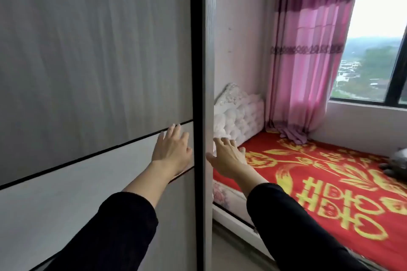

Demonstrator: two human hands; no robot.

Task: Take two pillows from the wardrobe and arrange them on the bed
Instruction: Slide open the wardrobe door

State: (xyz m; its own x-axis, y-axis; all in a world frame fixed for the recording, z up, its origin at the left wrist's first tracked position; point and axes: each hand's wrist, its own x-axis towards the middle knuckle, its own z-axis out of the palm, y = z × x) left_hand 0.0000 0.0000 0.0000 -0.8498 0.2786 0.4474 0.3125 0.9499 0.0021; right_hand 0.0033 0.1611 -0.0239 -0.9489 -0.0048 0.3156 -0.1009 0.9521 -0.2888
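A person in black sleeves reaches both arms toward a grey wardrobe (94,55) whose sliding door (88,171) is closed, so the pillows named in the task are out of sight. The left hand (171,152) lies flat against the door panel, fingers spread and open, just beside the dark vertical frame (197,72) at the door's right edge. The right hand (226,158) is also open and holds nothing, its fingers stretched forward near the pale side panel (209,72) of the wardrobe; whether it touches that panel cannot be told. To the right stands the bed (330,182), covered by a red sheet with yellow patterns and bare of pillows, its white tufted headboard (240,114) set against the wall. A pink curtain (308,50) hangs down to the far corner of the bed, beside a window (378,50) looking out on trees and buildings. A dark grey object (396,160) rests at the bed's right edge, too blurred to identify.
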